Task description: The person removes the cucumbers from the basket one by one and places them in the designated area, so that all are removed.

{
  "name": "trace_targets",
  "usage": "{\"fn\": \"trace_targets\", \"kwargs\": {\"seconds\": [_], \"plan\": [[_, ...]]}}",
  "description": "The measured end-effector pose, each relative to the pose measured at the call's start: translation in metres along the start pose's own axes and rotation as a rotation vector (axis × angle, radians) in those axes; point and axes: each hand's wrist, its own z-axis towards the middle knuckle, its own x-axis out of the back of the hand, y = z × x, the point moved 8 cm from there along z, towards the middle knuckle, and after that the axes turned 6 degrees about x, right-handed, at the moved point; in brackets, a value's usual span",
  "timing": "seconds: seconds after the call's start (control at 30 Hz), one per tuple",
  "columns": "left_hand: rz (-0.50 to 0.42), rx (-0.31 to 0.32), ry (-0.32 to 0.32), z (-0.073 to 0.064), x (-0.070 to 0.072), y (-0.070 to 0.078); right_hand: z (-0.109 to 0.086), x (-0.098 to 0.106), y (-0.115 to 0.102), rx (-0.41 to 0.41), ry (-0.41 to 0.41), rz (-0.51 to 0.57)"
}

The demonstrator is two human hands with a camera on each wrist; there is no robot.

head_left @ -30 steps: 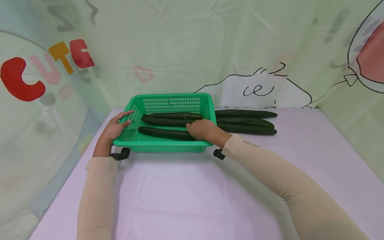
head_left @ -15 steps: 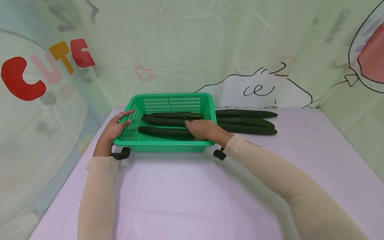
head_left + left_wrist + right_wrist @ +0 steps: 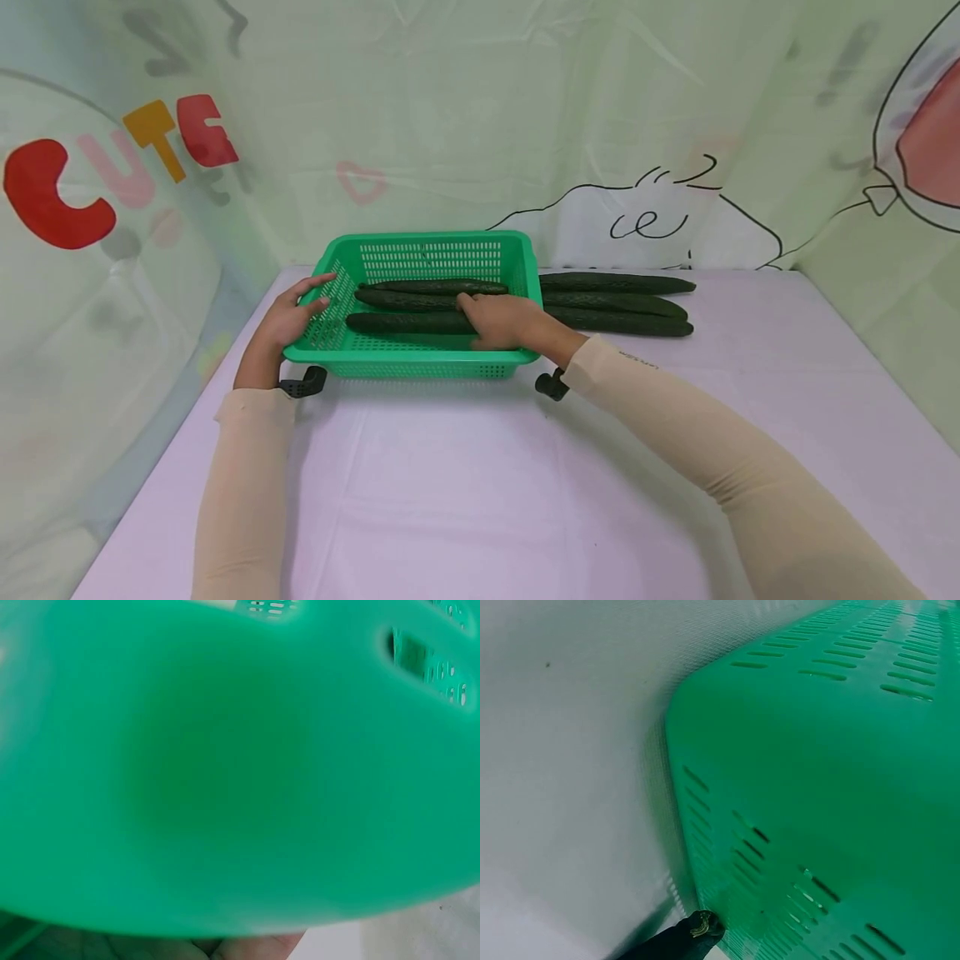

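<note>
Green basket (image 3: 420, 357): left hand (image 3: 289, 317), fingers apart, at rim (image 3: 326, 257); right hand (image 3: 504, 321) clamps near cucumber (image 3: 408, 323); right wall (image 3: 533, 282) part-hides outer cucumbers (image 3: 615, 302).

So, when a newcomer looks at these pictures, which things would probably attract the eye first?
Probably the bright green basket near the far edge of the pale table, with three cucumbers inside and the right hand over the front one. Three more dark cucumbers lie to its right. The colourful "CUTE" letters at upper left also stand out.
</note>
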Motion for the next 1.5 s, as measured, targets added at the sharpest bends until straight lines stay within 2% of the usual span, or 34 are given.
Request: {"fn": "trace_targets", "kwargs": {"seconds": [0.2,0.33,0.63,0.93,1.23,1.37,1.5], "plan": [[-0.007,0.005,-0.003,-0.002,-0.001,0.002,-0.001,0.001,0.001,-0.004,0.019,0.013],[-0.008,0.005,-0.004,-0.002,-0.001,0.002,-0.001,0.004,0.0,0.018,0.063,0.02],[-0.002,0.012,-0.005,-0.001,-0.001,0.0,-0.009,0.015,-0.007,0.11,0.199,0.058],[0.012,-0.004,-0.001,-0.001,0.0,0.001,-0.014,0.025,-0.008,0.16,0.364,0.093],[-0.001,0.01,-0.003,-0.001,-0.001,0.001,-0.019,0.032,-0.011,0.18,0.444,0.056],[-0.009,0.011,-0.005,-0.002,-0.001,0.001,-0.019,0.034,-0.012,0.179,0.46,0.003],[-0.021,0.01,-0.007,-0.002,-0.001,0.001,-0.019,0.035,-0.011,0.139,0.467,-0.073]]}}
